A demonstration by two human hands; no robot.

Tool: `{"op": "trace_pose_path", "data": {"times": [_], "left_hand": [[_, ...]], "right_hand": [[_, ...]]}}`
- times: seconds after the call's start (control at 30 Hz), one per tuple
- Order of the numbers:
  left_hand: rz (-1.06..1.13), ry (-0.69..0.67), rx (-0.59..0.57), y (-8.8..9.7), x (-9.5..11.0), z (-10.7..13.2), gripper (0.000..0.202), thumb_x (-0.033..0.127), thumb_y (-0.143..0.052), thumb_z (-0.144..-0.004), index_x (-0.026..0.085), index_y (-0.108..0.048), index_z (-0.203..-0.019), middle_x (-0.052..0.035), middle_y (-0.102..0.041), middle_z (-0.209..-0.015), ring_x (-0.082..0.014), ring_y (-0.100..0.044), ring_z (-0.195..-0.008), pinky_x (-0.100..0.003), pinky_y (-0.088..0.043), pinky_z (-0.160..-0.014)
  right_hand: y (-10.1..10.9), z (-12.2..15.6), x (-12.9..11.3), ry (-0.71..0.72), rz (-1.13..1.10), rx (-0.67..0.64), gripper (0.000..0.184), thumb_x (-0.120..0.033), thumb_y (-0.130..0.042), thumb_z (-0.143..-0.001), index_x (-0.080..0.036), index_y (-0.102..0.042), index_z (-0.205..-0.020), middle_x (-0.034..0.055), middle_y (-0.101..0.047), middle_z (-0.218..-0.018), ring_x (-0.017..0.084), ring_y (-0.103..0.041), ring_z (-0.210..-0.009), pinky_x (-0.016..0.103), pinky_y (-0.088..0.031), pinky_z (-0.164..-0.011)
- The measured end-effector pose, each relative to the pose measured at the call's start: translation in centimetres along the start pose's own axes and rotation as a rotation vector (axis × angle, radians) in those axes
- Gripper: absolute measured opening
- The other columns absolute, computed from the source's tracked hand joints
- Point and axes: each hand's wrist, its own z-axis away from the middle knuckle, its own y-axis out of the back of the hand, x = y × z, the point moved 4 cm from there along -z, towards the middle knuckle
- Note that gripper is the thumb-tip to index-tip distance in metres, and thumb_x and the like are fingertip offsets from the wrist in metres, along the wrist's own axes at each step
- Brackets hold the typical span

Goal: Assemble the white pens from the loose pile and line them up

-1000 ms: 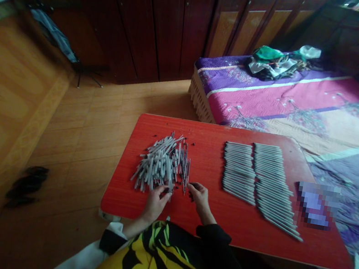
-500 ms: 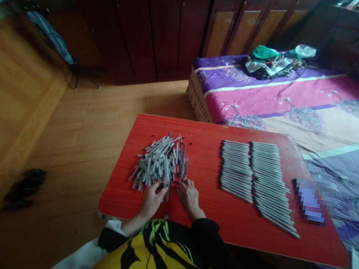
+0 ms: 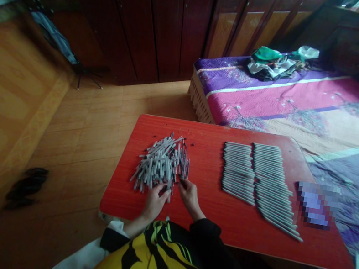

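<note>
tube pile (image 3: pixel 158 165) ahead, gap to tube rows (image 3: pixel 262 186)

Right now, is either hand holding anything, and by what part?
Can't tell for sure. Left hand is against the near edge of the grey pen-like tubes, with no clear grip. Right hand has its fingertips at a small dark bit, too small to judge.

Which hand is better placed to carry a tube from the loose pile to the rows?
Probably the right hand: it sits at the pile's right edge, nearest the rows, while the left hand is farther off, at the pile's near edge.

Left hand (image 3: pixel 155 204) beside right hand (image 3: pixel 191 199)
</note>
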Motion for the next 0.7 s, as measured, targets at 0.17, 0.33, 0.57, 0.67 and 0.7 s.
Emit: {"op": "trace_pose_path", "data": {"times": [0.17, 0.33, 0.57, 0.67, 0.7], "left_hand": [[-0.081, -0.059, -0.046, -0.6, 0.2, 0.2, 0.022, 0.026, -0.052, -0.079, 0.016, -0.065, -0.093, -0.0057, -0.068, -0.083, -0.0171, -0.062, -0.075, -0.026, -0.048, -0.070], [-0.172, -0.141, -0.103, -1.1, 0.6, 0.4, 0.019, 0.022, -0.052, -0.078, 0.019, -0.067, -0.091, -0.0057, -0.067, -0.085, -0.0181, -0.061, -0.080, -0.027, -0.047, -0.075], [-0.214, -0.188, -0.122, -1.2, 1.0, 0.4, 0.021, 0.021, -0.053, -0.079, 0.021, -0.067, -0.094, -0.0051, -0.067, -0.085, -0.0180, -0.061, -0.078, -0.026, -0.047, -0.071], [-0.216, -0.181, -0.130, -1.2, 1.0, 0.4, 0.021, 0.021, -0.053, -0.079, 0.021, -0.067, -0.095, -0.0047, -0.067, -0.085, -0.0178, -0.061, -0.079, -0.026, -0.046, -0.072], [-0.218, -0.185, -0.131, -1.2, 1.0, 0.4, 0.022, 0.021, -0.053, -0.079, 0.021, -0.067, -0.095, -0.0045, -0.067, -0.085, -0.0177, -0.061, -0.079, -0.026, -0.046, -0.073]], "right_hand": [[2.8, 1.5, -1.4, -0.117, -0.494, 0.048, 0.039, -0.044, -0.052, -0.077, -0.010, -0.066, -0.091, 0.0075, -0.067, -0.067, 0.014, -0.058, -0.052, 0.022, -0.043, -0.044], [3.4, 2.9, -2.6, -0.284, -1.007, 0.077, 0.029, -0.037, -0.073, -0.057, -0.014, -0.068, -0.073, 0.0043, -0.066, -0.064, 0.012, -0.055, -0.052, 0.022, -0.043, -0.046], [2.9, 3.2, -3.0, -0.237, -1.006, 0.033, 0.026, -0.037, -0.072, -0.061, -0.014, -0.068, -0.075, 0.0035, -0.066, -0.063, 0.012, -0.056, -0.053, 0.024, -0.045, -0.051], [3.0, 3.3, -3.0, -0.221, -0.964, 0.039, 0.027, -0.037, -0.071, -0.062, -0.014, -0.069, -0.075, 0.0040, -0.067, -0.064, 0.012, -0.056, -0.054, 0.024, -0.045, -0.051], [3.1, 3.3, -3.0, -0.213, -0.952, 0.044, 0.027, -0.037, -0.071, -0.062, -0.014, -0.069, -0.075, 0.0041, -0.067, -0.064, 0.012, -0.057, -0.054, 0.024, -0.046, -0.051]]}}
